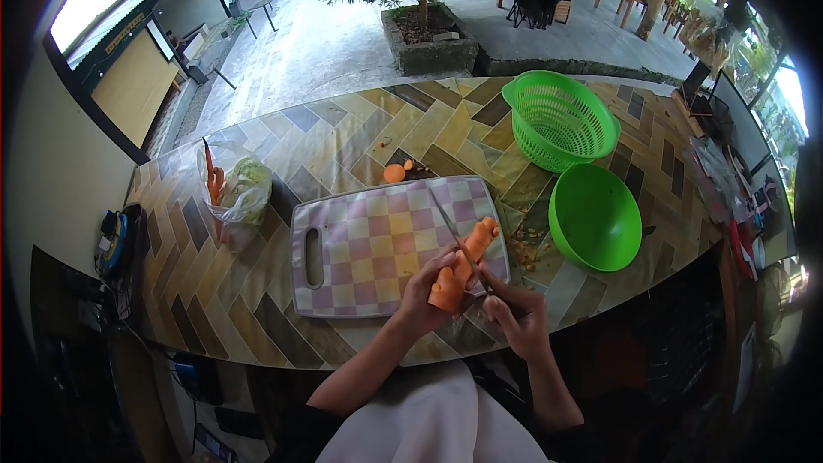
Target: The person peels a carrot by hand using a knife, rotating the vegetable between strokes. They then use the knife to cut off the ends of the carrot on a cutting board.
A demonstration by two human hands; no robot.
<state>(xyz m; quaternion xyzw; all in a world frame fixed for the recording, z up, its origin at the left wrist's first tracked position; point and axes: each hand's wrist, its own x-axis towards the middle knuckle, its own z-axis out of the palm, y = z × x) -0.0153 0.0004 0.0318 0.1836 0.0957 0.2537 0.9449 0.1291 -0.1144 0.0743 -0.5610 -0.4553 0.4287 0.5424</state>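
Note:
My left hand (pixel 422 298) is closed around a thick, knobbly carrot (pixel 449 285), holding it over the right front part of the cutting board. In my right hand (pixel 517 315) is a knife (pixel 449 223), its blade lying across the carrot and pointing up and to the left. Under both hands is the pink and white checkered cutting board (pixel 343 249), with a handle slot at its left end. Cut carrot pieces (pixel 394 173) lie just beyond the board's far edge. Small peelings (pixel 529 249) are scattered to the right of the board.
A green colander (pixel 561 120) stands at the back right, with a green bowl (pixel 594 219) in front of it. On the left is a clear plastic bag (pixel 244 193) with carrots and a pale green vegetable. Plastic packets (pixel 720 176) lie at the far right edge.

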